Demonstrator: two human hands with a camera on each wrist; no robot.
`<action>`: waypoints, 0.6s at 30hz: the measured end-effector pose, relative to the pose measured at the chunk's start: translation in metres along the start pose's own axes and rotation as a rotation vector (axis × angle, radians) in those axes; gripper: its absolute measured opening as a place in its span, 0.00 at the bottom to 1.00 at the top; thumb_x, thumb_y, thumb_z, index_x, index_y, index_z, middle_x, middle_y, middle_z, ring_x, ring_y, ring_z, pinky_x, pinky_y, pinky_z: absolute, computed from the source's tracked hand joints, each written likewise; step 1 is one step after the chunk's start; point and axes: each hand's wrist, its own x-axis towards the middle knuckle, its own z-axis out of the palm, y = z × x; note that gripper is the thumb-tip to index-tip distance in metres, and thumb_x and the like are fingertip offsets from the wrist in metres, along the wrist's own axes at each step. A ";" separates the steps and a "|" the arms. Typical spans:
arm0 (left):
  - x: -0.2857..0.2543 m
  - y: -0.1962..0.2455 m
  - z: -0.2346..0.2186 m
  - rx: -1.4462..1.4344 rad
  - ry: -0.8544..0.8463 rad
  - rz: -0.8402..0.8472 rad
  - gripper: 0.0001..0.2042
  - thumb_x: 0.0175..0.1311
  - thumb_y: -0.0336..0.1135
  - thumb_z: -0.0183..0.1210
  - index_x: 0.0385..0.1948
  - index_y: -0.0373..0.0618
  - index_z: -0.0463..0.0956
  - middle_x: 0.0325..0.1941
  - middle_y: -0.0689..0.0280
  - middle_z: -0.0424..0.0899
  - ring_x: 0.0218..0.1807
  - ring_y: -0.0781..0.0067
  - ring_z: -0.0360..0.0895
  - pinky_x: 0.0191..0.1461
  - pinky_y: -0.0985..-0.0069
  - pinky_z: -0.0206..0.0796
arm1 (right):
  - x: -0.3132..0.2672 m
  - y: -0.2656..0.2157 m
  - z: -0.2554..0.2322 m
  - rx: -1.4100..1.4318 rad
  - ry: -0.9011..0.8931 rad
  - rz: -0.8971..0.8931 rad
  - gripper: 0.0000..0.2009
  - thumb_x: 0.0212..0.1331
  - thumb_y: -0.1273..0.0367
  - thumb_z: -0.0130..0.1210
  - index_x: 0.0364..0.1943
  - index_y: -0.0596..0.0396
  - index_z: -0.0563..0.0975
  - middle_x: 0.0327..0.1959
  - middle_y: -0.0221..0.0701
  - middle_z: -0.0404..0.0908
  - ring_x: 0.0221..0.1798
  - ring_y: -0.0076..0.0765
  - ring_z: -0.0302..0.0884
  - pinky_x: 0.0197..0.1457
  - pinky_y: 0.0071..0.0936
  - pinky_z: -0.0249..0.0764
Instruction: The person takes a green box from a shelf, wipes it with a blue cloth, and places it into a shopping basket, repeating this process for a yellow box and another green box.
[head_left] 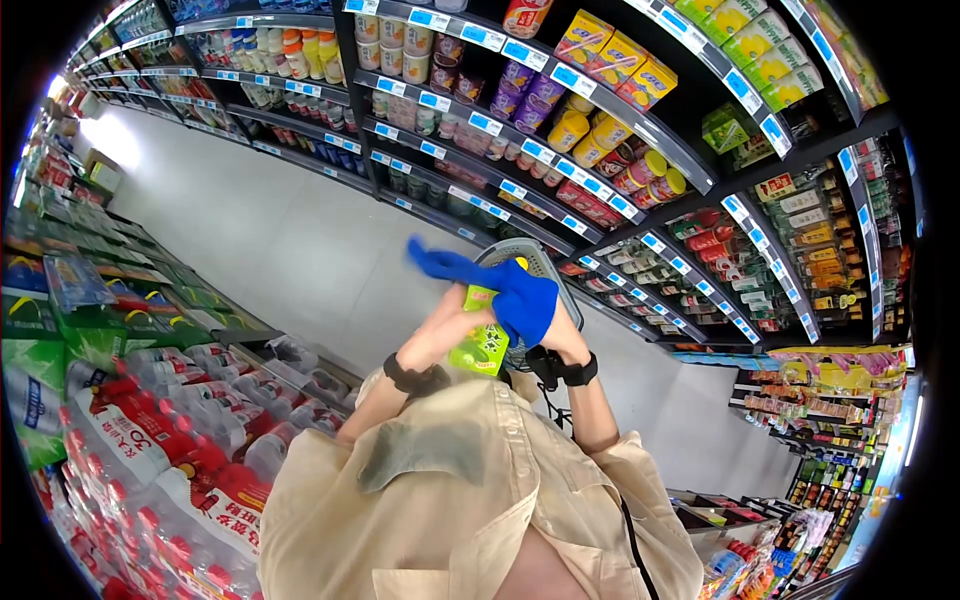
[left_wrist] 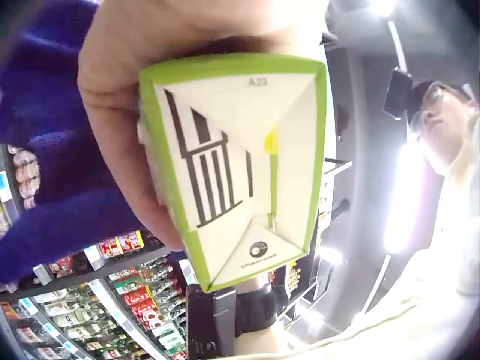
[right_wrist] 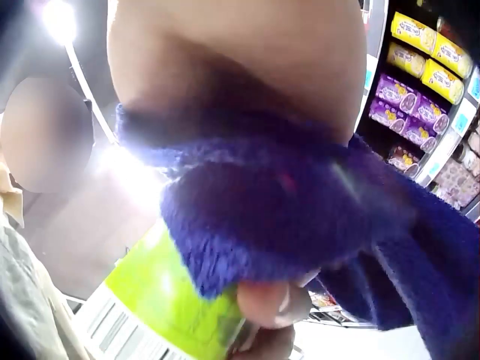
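The green carton [head_left: 482, 345] is in the left hand [head_left: 437, 330], upheld in front of the person's beige shirt [head_left: 450, 470]. That hand is curled around the carton, its thumb across the printed face and fingers along the far side. The right hand [head_left: 570, 335], just right of the carton, holds a blue cloth [head_left: 528, 300] against it; the cloth covers most of its fingers, so how tightly they curl cannot be told. One end of the cloth hangs out past the carton's top, blurred.

Beyond the carton and partly behind the cloth is a grey basket [head_left: 545, 262]. Around the carton lies the pale grey floor [head_left: 290, 215] of a shop aisle. Stocked dark shelves [head_left: 450, 97] with blue-and-white price tags stand ahead and to the carton's right; wrapped packs of red-capped bottles [head_left: 130, 435] are stacked to its left.
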 end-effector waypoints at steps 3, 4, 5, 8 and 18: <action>-0.002 0.016 0.004 0.103 -0.067 0.010 0.25 0.57 0.27 0.62 0.60 0.39 0.70 0.52 0.61 0.82 0.50 0.72 0.80 0.52 0.74 0.73 | 0.002 -0.008 -0.002 -0.043 -0.010 -0.060 0.10 0.61 0.74 0.62 0.45 0.63 0.81 0.36 0.32 0.84 0.37 0.22 0.78 0.40 0.26 0.76; -0.002 0.014 0.006 0.049 -0.030 0.021 0.25 0.57 0.27 0.62 0.60 0.39 0.70 0.51 0.61 0.82 0.50 0.71 0.81 0.52 0.74 0.73 | 0.002 -0.007 -0.003 -0.036 -0.011 -0.081 0.11 0.61 0.73 0.61 0.46 0.63 0.80 0.35 0.31 0.83 0.37 0.22 0.78 0.39 0.27 0.75; -0.003 0.012 0.009 -0.005 0.007 0.034 0.25 0.57 0.27 0.62 0.60 0.39 0.70 0.51 0.61 0.83 0.49 0.71 0.81 0.51 0.73 0.73 | 0.001 -0.009 -0.002 -0.062 0.027 -0.096 0.11 0.61 0.73 0.61 0.47 0.62 0.80 0.35 0.31 0.83 0.36 0.22 0.78 0.39 0.27 0.75; -0.005 0.015 0.014 -0.164 0.038 0.016 0.24 0.59 0.28 0.64 0.59 0.40 0.69 0.50 0.60 0.83 0.48 0.68 0.82 0.52 0.71 0.75 | -0.006 -0.021 0.003 -0.114 0.140 -0.103 0.13 0.61 0.74 0.60 0.49 0.62 0.79 0.34 0.32 0.83 0.34 0.22 0.77 0.37 0.27 0.74; 0.015 0.038 -0.015 -0.585 -0.060 0.013 0.19 0.68 0.37 0.61 0.58 0.50 0.66 0.48 0.49 0.83 0.44 0.50 0.86 0.45 0.57 0.82 | -0.039 0.000 -0.005 -0.166 0.423 0.011 0.13 0.62 0.74 0.60 0.50 0.60 0.81 0.36 0.27 0.85 0.38 0.19 0.79 0.44 0.21 0.76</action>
